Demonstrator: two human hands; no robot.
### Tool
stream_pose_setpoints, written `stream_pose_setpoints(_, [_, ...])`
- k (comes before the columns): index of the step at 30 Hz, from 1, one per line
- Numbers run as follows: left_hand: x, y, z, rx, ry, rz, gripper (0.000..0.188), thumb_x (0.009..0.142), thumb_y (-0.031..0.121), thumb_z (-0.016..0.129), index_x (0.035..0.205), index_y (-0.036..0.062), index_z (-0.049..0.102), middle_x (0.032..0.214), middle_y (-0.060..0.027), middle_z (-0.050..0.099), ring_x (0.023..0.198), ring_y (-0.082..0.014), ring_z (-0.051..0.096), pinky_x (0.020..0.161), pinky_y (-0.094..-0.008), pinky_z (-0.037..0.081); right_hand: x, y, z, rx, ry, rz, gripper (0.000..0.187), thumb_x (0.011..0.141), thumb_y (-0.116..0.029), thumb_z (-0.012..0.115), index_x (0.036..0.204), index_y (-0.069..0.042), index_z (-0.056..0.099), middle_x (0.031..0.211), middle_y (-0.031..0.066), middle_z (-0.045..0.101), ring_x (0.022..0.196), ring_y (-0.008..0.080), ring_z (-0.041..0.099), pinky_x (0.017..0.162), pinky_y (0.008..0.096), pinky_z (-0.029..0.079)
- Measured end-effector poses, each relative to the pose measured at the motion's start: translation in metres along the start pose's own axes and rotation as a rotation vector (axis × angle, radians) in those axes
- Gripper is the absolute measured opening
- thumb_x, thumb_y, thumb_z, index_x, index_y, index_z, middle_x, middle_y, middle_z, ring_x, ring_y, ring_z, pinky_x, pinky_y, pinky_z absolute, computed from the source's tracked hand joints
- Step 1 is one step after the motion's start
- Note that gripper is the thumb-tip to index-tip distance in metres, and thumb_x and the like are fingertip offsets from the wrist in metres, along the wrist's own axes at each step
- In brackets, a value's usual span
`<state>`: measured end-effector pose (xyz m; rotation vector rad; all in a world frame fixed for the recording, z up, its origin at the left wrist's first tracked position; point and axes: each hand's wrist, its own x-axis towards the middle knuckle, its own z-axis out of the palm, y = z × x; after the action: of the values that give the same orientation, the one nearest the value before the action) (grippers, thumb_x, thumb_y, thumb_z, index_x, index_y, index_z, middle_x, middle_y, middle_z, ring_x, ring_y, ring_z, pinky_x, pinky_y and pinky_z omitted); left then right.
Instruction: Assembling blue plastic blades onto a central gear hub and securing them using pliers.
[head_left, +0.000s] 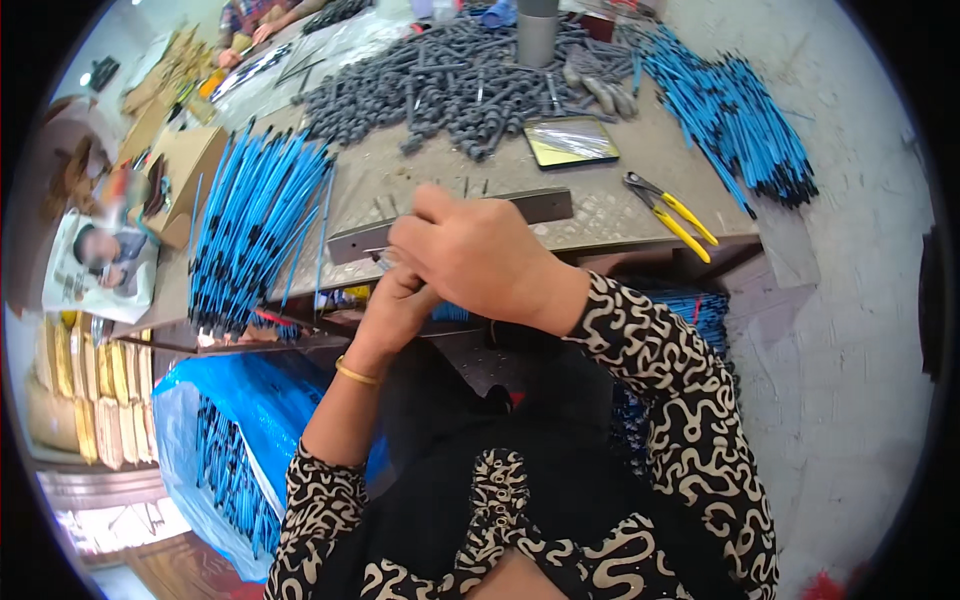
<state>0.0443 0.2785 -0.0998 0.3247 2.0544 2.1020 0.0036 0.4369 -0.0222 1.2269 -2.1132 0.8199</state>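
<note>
My right hand (485, 250) is closed in a fist with its back toward me, just over the table's front edge. Below and touching it, my left hand (393, 312) is also closed, fingers pinched together. A small bit of something shows by the fingertips, too little to name. Behind my hands a dark metal bar (545, 206) lies along the table edge, partly covered by my right hand. Several thin pins (390, 204) stand upright around it. To the left is a big bundle of blue rods with black ends (255, 220).
A heap of grey plastic parts (440, 85) covers the table's back. Yellow-handled pliers (680, 215), a shallow tin (570, 143) and more blue rods (740, 120) lie right. A blue plastic bag (220, 440) of rods stands lower left. Another person's hands (245, 45) work at the far left.
</note>
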Motion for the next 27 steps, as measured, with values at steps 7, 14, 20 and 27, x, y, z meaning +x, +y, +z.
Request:
stream_pose_setpoints(7, [0.006, -0.003, 0.004, -0.022, 0.045, 0.088, 0.014, 0.085, 0.004, 0.057, 0.097, -0.0009, 0.062, 0.092, -0.0056, 0.065, 0.086, -0.0115, 0.059, 0.076, -0.025, 0.046, 0.011, 0.011, -0.022, -0.023, -0.102, -0.085, 0.013, 0.077, -0.022, 0.06, 0.082, -0.011, 0.058, 0.079, 0.0064, 0.052, 0.066, 0.0239, 0.056, 0.06, 0.0349, 0.046])
stream_pose_setpoints(14, [0.004, 0.008, 0.002, -0.265, -0.044, -0.054, 0.021, 0.084, 0.009, 0.059, 0.102, -0.001, 0.061, 0.101, -0.0168, 0.064, 0.095, -0.0242, 0.062, 0.086, -0.0369, 0.047, -0.035, 0.21, -0.037, -0.361, -0.32, 0.479, 0.023, 0.084, -0.026, 0.055, 0.089, -0.004, 0.059, 0.086, 0.0141, 0.06, 0.082, 0.0321, 0.057, 0.07, 0.0402, 0.045])
stream_pose_setpoints(20, [0.006, 0.011, -0.002, -0.279, -0.017, -0.099, 0.022, 0.085, 0.01, 0.058, 0.103, -0.0011, 0.061, 0.1, -0.0154, 0.064, 0.095, -0.0234, 0.062, 0.086, -0.0352, 0.047, -0.053, 0.234, -0.022, -0.396, -0.406, 0.457, 0.018, 0.082, -0.02, 0.05, 0.087, -0.005, 0.058, 0.087, 0.0159, 0.061, 0.085, 0.0344, 0.058, 0.073, 0.0444, 0.046])
stream_pose_setpoints(27, [0.009, 0.005, -0.002, -0.34, -0.068, -0.06, 0.023, 0.087, 0.013, 0.057, 0.104, -0.0016, 0.061, 0.1, -0.014, 0.065, 0.095, -0.0208, 0.062, 0.086, -0.0311, 0.047, -0.055, 0.236, -0.022, -0.394, -0.374, 0.482, 0.017, 0.082, -0.019, 0.05, 0.087, -0.005, 0.058, 0.088, 0.0149, 0.06, 0.087, 0.0337, 0.058, 0.074, 0.0444, 0.045])
